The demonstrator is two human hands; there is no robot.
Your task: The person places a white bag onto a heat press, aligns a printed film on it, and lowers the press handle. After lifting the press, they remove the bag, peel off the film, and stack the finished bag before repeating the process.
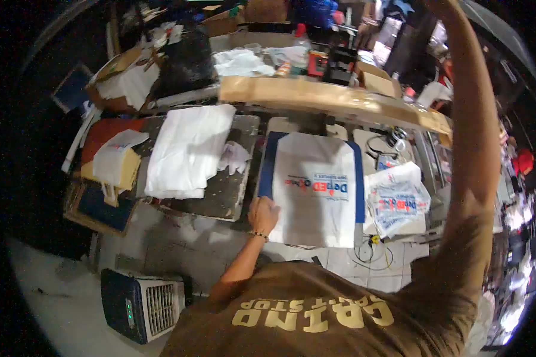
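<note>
A white printed cloth piece (pixel 315 160) with red and blue lettering lies flat over a blue board (pixel 360 178) in front of me. My left hand (pixel 263 215) rests at the left edge of the cloth and board, its fingers curled; whether it grips anything is too small to make out. My right arm reaches up along the right side, and the hand (pixel 438 5) is mostly cut off at the top edge, its fingers not visible. To the right of the board lie crumpled printed plastic sheets (pixel 399 199).
Folded white fabric (pixel 190 149) lies on the dark table (pixel 223 205) at left, beside yellow and white printed pieces (pixel 116 163). A long wooden beam (pixel 315 98) crosses behind the board. A boxy appliance (pixel 143 303) stands on the floor, lower left. Cables (pixel 372 256) hang at right.
</note>
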